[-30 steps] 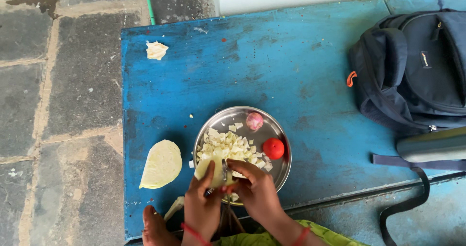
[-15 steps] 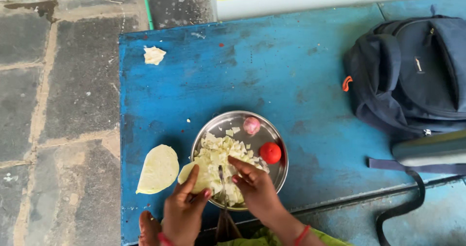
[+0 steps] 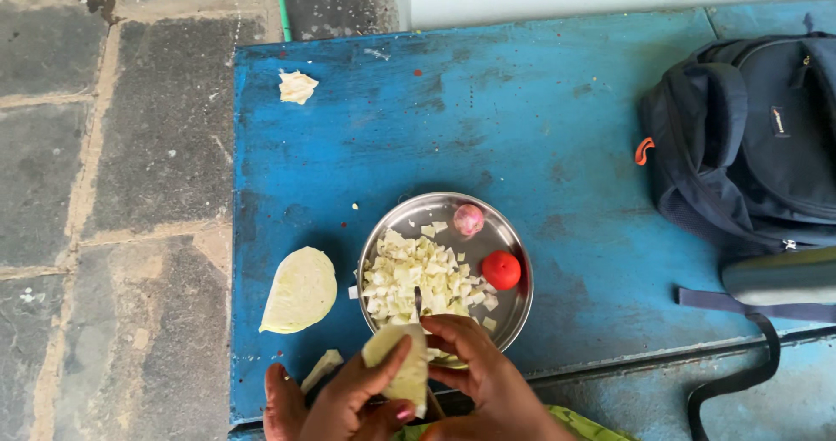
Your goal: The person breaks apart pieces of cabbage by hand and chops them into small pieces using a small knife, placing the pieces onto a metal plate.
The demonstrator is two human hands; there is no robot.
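On the blue counter (image 3: 348,136), a cabbage wedge (image 3: 300,289) lies cut face up at the left, well apart from a small torn leaf scrap (image 3: 298,86) near the far edge. Just beside the near edge, the left hand (image 3: 348,402) grips a cabbage piece (image 3: 399,363) between thumb and fingers, and the right hand (image 3: 488,380) closes on the same piece from the other side. Half a second ago the piece was held low over the plate's near-left rim; now both hands have drawn it back toward the body, clear of the heap, which suggests one round of cutting has ended and the piece is being reset. A blade is not clearly visible now. The round steel plate (image 3: 514,306) holds a pile of chopped cabbage (image 3: 418,280) on its left side, a small pinkish onion (image 3: 468,219) at the far rim and a red tomato (image 3: 501,269) at the right. A dark backpack (image 3: 749,136) sits at the far right.
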